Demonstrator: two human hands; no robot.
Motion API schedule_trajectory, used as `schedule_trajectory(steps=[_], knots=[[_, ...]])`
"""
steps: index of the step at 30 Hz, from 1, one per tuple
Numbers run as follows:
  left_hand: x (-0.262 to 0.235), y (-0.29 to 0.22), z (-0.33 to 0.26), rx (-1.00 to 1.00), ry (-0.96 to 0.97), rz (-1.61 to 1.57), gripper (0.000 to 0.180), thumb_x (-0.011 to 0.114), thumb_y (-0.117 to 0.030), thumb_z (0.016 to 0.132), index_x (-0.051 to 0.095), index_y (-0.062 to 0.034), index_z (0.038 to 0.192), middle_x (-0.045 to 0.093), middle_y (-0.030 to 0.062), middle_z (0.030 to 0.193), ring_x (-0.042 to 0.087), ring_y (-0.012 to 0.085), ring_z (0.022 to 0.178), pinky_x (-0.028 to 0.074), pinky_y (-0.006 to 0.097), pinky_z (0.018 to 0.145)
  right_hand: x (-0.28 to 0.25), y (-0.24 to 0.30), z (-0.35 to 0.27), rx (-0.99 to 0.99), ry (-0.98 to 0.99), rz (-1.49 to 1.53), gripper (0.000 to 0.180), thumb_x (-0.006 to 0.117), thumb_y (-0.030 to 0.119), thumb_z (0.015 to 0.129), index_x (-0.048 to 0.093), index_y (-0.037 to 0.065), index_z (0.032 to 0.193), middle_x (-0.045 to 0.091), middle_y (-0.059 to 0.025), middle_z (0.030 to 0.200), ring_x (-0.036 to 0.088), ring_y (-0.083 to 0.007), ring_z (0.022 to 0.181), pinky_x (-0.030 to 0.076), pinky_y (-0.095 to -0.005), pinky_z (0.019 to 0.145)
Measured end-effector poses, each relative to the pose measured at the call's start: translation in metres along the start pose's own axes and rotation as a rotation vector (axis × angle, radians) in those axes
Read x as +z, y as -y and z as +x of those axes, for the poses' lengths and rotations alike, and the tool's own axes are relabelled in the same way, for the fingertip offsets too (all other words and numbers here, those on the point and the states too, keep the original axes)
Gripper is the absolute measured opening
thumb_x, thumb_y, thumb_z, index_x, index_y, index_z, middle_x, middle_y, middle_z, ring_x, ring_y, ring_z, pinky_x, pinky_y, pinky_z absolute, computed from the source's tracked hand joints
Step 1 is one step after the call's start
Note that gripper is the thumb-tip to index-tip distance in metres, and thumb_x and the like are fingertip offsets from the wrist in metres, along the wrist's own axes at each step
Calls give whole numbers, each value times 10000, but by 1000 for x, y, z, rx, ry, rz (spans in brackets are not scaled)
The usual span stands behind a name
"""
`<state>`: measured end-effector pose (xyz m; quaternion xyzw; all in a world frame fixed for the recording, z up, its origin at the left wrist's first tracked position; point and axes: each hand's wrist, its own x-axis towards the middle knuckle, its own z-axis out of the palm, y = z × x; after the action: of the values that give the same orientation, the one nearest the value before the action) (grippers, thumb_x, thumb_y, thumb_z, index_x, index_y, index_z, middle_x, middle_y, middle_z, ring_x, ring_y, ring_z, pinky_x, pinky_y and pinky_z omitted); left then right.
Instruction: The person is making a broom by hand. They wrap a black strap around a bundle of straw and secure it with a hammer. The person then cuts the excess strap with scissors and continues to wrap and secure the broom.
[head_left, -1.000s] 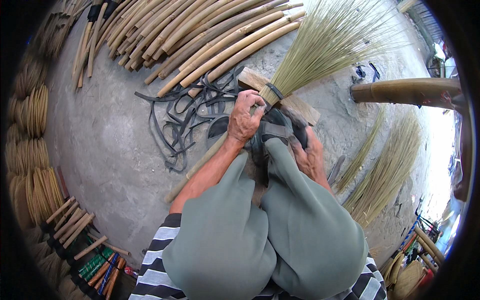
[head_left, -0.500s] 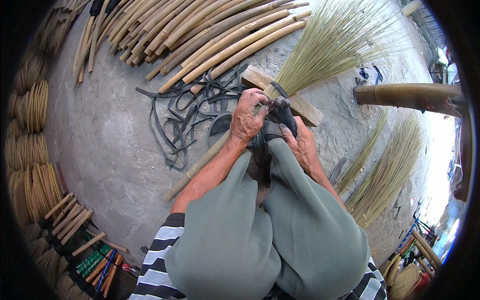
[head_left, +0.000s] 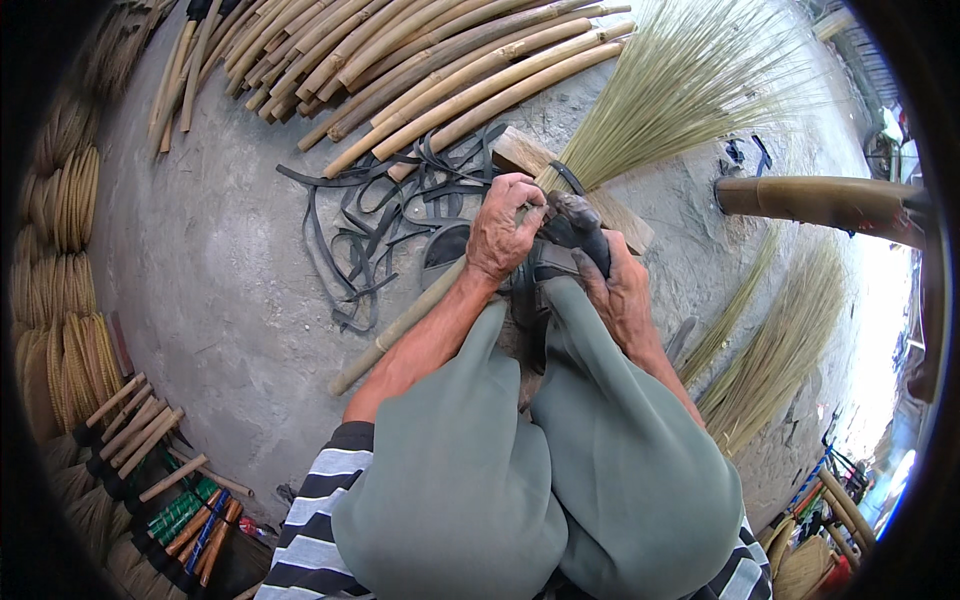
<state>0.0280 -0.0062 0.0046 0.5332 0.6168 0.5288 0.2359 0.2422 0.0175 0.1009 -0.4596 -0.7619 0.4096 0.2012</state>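
Left hand [head_left: 505, 228] of the person before me: curled closed at the neck of a straw bundle [head_left: 670, 115], thumb and fingertips drawn together; whether anything small is pinched between them I cannot tell. The bundle fans out beyond this hand and to its right, a black band [head_left: 567, 177] around its neck just past the fingers. Right hand [head_left: 622, 290]: wrapped around the handle of a dark hammer-like tool [head_left: 577, 218], whose head lies between the two hands, near the band. A wooden block [head_left: 625, 222] lies beneath the bundle, just beyond the right hand. A pale stick [head_left: 390, 343] runs under the left forearm. Left of the left hand: tangled black strips [head_left: 372, 234] on the grey floor [head_left: 230, 270]; farther beyond it, bamboo poles [head_left: 470, 97]. Right of the right hand: a blade [head_left: 682, 337] and two straw sheaves [head_left: 785, 345], with a thick bamboo post [head_left: 810, 203] farther out
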Motion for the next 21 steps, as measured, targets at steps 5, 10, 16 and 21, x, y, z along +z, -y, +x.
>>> schedule_trajectory(steps=[5, 10, 16, 21], knots=[[1, 2, 0, 13, 3, 7, 219, 771, -44, 919, 698, -86, 1120, 663, 143, 1276, 672, 388, 1214, 549, 458, 1038, -1, -2, 5, 23, 38, -178, 328, 754, 258, 1063, 582, 51, 1250, 737, -258, 1046, 733, -499, 972, 563, -559, 804], [-1, 1, 1, -20, 14, -3, 204, 788, -53, 920, 708, -83, 1105, 678, 138, 1273, 672, 383, 1238, 553, 455, 1028, -2, 0, 6, 41, 61, -213, 312, 742, 246, 1065, 589, 51, 1254, 740, -253, 1022, 735, -499, 965, 563, -561, 799], [-5, -5, -4, -285, 55, 104, 578, 913, -300, 881, 612, -72, 1318, 690, 188, 1267, 706, 428, 1179, 580, 508, 980, -12, 11, 0, 73, 67, -76, 330, 739, 228, 1059, 619, 64, 1319, 738, -250, 1016, 733, -494, 952, 567, -559, 818], [-4, -4, -1, -214, 80, 250, 739, 937, -409, 851, 556, -80, 1392, 709, 221, 1307, 712, 484, 1174, 589, 562, 940, -13, 14, 12, -11, 75, -173, 319, 721, 248, 1075, 625, 74, 1325, 746, -251, 1032, 748, -472, 953, 574, -534, 825]])
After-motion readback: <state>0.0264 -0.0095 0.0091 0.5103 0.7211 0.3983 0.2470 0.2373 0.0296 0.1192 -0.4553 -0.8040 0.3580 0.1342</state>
